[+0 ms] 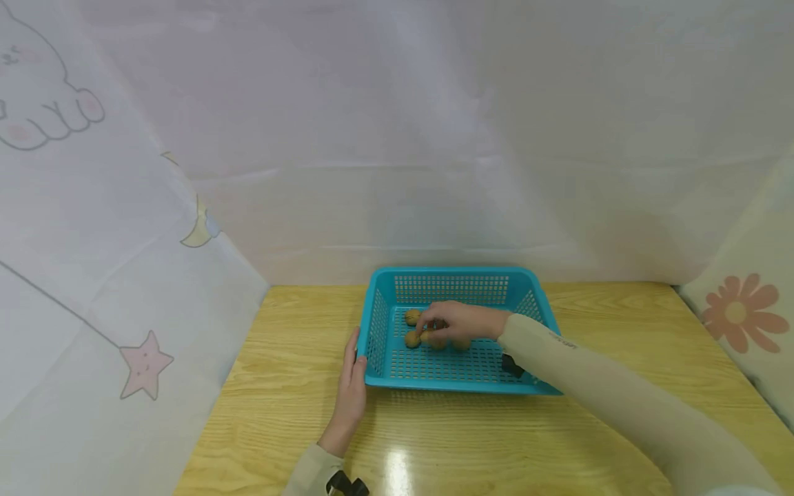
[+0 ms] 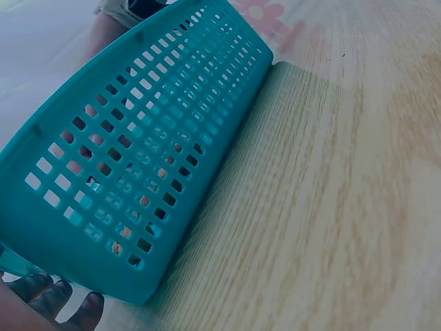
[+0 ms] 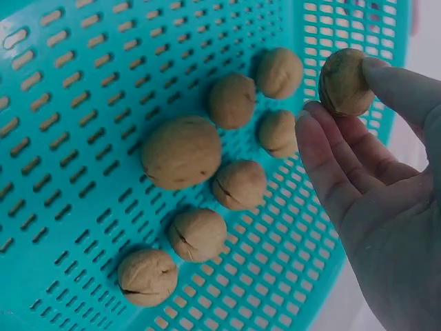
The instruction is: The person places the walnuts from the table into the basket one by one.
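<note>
A blue perforated plastic basket (image 1: 446, 387) stands on the wooden table, with several walnuts (image 3: 198, 235) lying loose on its bottom. My left hand (image 1: 351, 396) rests against the basket's left side near the front corner. In the left wrist view its fingertips (image 2: 89, 310) touch the wall below the rim. My right hand (image 3: 375, 165) is inside the basket, above the floor. Between thumb and fingers it pinches one walnut (image 3: 344, 81), held apart from the others. From the head view, this hand partly covers the walnuts.
The light wooden table (image 1: 273, 386) extends around the basket. A pale printed cloth (image 1: 434, 138) hangs behind it and along both sides, close to the basket's back rim. Black devices are strapped to both wrists, the left one (image 1: 347, 484) plainly visible.
</note>
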`<state>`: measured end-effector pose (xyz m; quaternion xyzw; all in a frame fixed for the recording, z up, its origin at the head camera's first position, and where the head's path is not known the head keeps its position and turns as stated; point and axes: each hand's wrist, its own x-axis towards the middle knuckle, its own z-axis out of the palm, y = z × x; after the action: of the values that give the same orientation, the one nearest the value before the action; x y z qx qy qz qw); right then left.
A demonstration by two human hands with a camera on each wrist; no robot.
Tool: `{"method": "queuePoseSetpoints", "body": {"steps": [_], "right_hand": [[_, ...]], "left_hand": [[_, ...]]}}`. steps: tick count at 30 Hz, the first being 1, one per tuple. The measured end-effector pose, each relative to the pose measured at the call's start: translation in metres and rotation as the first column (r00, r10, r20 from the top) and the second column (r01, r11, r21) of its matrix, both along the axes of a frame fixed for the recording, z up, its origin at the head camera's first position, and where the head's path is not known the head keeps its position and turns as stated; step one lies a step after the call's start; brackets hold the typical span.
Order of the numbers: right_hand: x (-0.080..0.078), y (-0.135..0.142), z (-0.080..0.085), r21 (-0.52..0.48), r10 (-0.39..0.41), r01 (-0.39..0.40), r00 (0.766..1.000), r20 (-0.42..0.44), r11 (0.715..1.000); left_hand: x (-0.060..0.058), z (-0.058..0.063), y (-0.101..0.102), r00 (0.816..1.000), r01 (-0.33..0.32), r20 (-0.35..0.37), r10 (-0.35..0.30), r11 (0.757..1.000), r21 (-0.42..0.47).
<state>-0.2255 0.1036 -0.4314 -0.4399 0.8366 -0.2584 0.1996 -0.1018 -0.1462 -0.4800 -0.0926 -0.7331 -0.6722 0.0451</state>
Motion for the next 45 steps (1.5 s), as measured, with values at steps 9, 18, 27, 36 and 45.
{"method": "queuePoseSetpoints", "body": {"steps": [9, 18, 27, 36, 45], "right_hand": [[0.002, -0.016, -0.020, 0.071, 0.101, -0.103, 0.994, 0.030, 0.992], [0.011, -0.028, -0.029, 0.105, 0.211, -0.212, 0.977, 0.016, 0.972], [0.014, -0.032, -0.023, 0.200, 0.166, -0.162, 0.986, -0.003, 0.966], [0.008, -0.026, -0.012, 0.129, 0.141, -0.138, 0.990, -0.013, 0.982], [0.005, -0.013, 0.007, 0.070, 0.045, -0.048, 0.998, 0.042, 0.996]], "left_hand": [[0.000, 0.000, 0.002, 1.000, 0.008, -0.010, -0.008, 1.000, -0.002], [0.004, -0.004, 0.004, 1.000, -0.003, 0.002, 0.003, 1.000, 0.000], [0.001, -0.011, 0.004, 1.000, 0.006, -0.002, -0.006, 1.000, 0.018], [-0.008, -0.031, 0.000, 0.999, -0.004, -0.032, 0.004, 1.000, -0.006], [0.001, -0.002, 0.001, 1.000, 0.005, -0.022, -0.005, 1.000, 0.000]]}}
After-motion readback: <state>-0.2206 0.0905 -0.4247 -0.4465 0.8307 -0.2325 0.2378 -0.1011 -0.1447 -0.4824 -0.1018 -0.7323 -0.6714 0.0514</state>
